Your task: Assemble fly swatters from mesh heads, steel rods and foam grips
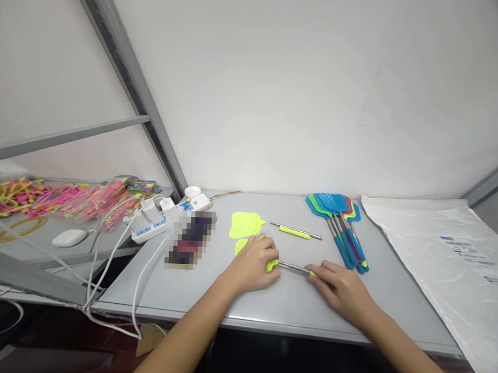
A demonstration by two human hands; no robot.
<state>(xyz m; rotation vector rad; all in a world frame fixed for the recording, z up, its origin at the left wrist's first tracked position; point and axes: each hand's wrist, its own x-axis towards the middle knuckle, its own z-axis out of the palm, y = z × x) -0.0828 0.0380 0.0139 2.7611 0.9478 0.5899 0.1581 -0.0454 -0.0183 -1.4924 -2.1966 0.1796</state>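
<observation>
My left hand [251, 266] is closed around a yellow-green fly swatter head [272, 264], mostly covered by the fingers. From it a metal rod [294, 267] runs to my right hand [343, 292], whose fingers grip the yellow-green handle [312, 273] at the other end. How firmly rod and head are joined is hidden. Part of another perforated swatter head [240, 245] shows beside my left hand. A loose yellow-green swatter head [245, 225] lies flat behind it. To its right rests a separate metal rod with a yellow-green handle [295, 232].
Blue, green and red fly swatters [351, 246] are piled right of centre. A white plastic package [444, 261] covers the table's right side. At left are power strips [152, 226], trailing white cables [137, 297], a pixelated object [191, 241] and a metal frame post [130, 82].
</observation>
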